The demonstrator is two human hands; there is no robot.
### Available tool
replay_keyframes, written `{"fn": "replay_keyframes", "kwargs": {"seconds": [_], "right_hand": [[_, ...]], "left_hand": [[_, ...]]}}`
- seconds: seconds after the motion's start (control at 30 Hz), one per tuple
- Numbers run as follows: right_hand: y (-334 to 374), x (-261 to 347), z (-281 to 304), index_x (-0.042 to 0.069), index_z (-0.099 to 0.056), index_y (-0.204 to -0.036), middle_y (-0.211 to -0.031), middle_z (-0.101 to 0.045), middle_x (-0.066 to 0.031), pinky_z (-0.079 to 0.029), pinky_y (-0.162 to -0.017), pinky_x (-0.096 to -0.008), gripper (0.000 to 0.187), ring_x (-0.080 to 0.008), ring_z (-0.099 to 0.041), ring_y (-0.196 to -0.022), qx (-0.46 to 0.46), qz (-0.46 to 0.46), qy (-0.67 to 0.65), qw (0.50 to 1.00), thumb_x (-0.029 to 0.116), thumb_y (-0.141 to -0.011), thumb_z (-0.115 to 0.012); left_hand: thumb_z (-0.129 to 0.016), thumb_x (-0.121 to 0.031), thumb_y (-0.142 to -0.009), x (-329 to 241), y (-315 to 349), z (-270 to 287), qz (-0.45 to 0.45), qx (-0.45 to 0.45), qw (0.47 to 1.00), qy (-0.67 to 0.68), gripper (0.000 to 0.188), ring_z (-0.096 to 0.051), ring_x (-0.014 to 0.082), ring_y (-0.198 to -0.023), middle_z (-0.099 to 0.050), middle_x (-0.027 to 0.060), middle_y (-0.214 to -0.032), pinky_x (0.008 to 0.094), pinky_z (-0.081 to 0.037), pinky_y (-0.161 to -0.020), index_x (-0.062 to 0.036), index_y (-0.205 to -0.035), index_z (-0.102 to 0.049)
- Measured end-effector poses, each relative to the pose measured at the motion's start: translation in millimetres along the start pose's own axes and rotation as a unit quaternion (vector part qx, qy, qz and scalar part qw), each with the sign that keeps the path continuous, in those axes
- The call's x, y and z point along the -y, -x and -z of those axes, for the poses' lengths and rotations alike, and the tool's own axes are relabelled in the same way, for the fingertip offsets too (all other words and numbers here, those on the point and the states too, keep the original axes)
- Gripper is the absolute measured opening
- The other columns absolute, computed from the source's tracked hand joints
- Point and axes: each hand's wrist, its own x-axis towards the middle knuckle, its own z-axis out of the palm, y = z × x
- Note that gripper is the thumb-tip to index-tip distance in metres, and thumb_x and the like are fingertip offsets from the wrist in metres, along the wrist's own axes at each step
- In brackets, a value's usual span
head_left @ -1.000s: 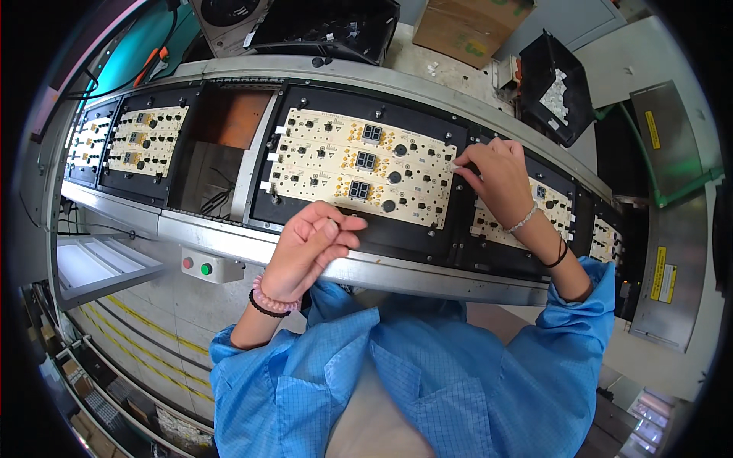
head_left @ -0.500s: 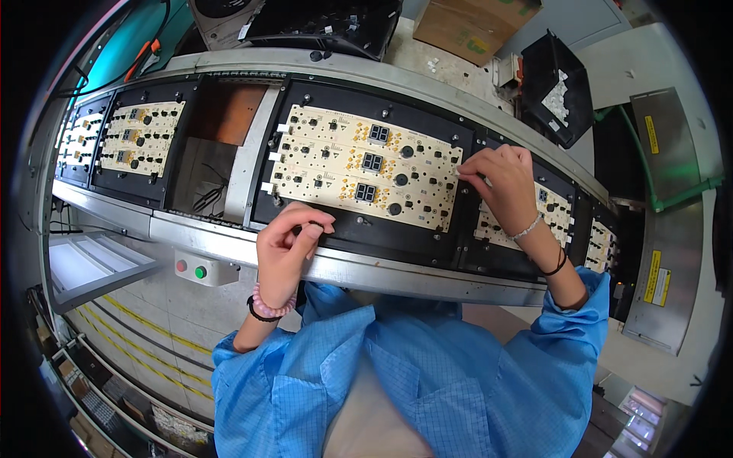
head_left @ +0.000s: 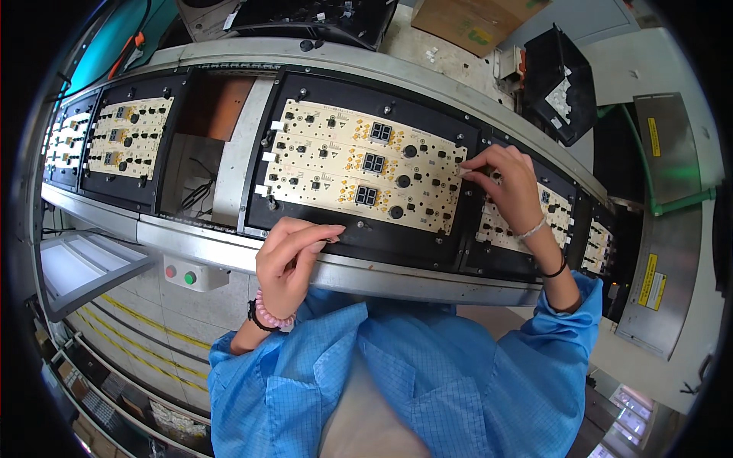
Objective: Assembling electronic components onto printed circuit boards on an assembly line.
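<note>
A cream circuit board panel [head_left: 305,169] with three rows of parts lies in a black carrier frame [head_left: 305,217] before me. Each row has a black two-digit display [head_left: 373,163], a round black buzzer [head_left: 403,181] and a white connector [head_left: 268,157] at its left end. Over the panel's right edge, my right hand [head_left: 510,187] is closed in a pinch on what looks like a small white part. My left hand [head_left: 290,263] is at the carrier's front edge, its thumb and forefinger pinched together. Something small and dark shows at those fingertips, too small to name.
More loaded carriers sit on the metal-railed line, such as a left panel [head_left: 130,141] and a right panel [head_left: 561,217]. Beyond the rail stand a cardboard box [head_left: 466,23] and a black bin [head_left: 550,61] with white parts. A button box [head_left: 195,273] hangs on the front rail.
My left hand has shifted slightly right along the front edge, its fingers straighter. The right hand stays pinched by the panel's right edge. Carriers at the left appear slightly further left.
</note>
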Motion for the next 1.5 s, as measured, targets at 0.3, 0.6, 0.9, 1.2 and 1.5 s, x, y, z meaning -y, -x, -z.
{"fn": "replay_keyframes", "kwargs": {"seconds": [0.3,0.6,0.9,1.2,1.5], "right_hand": [[-20,-18,6,0.011,-0.053,-0.085,-0.074,-0.061,0.0022,-0.037,-0.073,-0.0307,0.022,-0.0172,-0.057,-0.076,0.115,-0.024,-0.053,0.992,0.011,-0.076,-0.073],[-22,-45,37,0.007,-0.062,-0.099,-0.077,-0.062,0.0023,-0.044,-0.062,-0.0203,0.013,-0.0038,-0.053,-0.068,0.148,-0.067,-0.259,0.952,0.014,-0.088,-0.064],[-87,-303,53,0.013,-0.047,-0.131,-0.125,-0.051,-0.0273,-0.042,-0.098,-0.0453,0.058,-0.0424,-0.05,-0.116,0.045,-0.279,0.066,0.957,0.045,-0.084,-0.06],[-73,-311,34,0.01,-0.047,-0.118,-0.112,-0.061,-0.0184,-0.048,-0.085,-0.0382,0.043,-0.0301,-0.062,-0.096,-0.07,-0.235,-0.008,0.969,0.027,-0.084,-0.068],[-66,-365,32,0.007,-0.061,-0.115,-0.076,-0.058,-0.0007,-0.039,-0.055,-0.0239,0.034,-0.0089,-0.048,-0.06,-0.213,-0.228,-0.269,0.911,0.033,-0.093,-0.056]], "left_hand": [[-0.057,0.007,-0.084,5,-5,-7,-0.018,-0.007,1.0,0.009,0.024,-0.059,0.014,-0.074,-0.063,0.0096,-0.089,0.0216,-0.044,-0.064,-0.0003,-0.104,-0.067],[-0.06,0.011,-0.083,-4,12,-7,0.021,0.001,0.994,0.105,0.02,-0.053,0.0085,-0.067,-0.065,0.013,-0.093,0.0188,-0.042,-0.063,0.0019,-0.1,-0.055],[-0.072,0.006,-0.075,-42,18,-11,-0.067,-0.038,0.995,-0.061,0.022,-0.055,0.012,-0.063,-0.063,0.0097,-0.09,0.0195,-0.041,-0.05,-0.0019,-0.094,-0.065],[-0.07,0.007,-0.076,-47,24,-5,-0.026,-0.008,0.999,-0.035,0.017,-0.048,0.0052,-0.06,-0.064,0.0081,-0.089,0.0179,-0.036,-0.051,-0.0011,-0.09,-0.064],[-0.069,-0.002,-0.08,-82,-6,8,-0.038,0.1,0.98,-0.169,0.013,-0.051,0.0129,-0.057,-0.065,0.0054,-0.087,0.024,-0.039,-0.05,-0.005,-0.092,-0.066]]}}
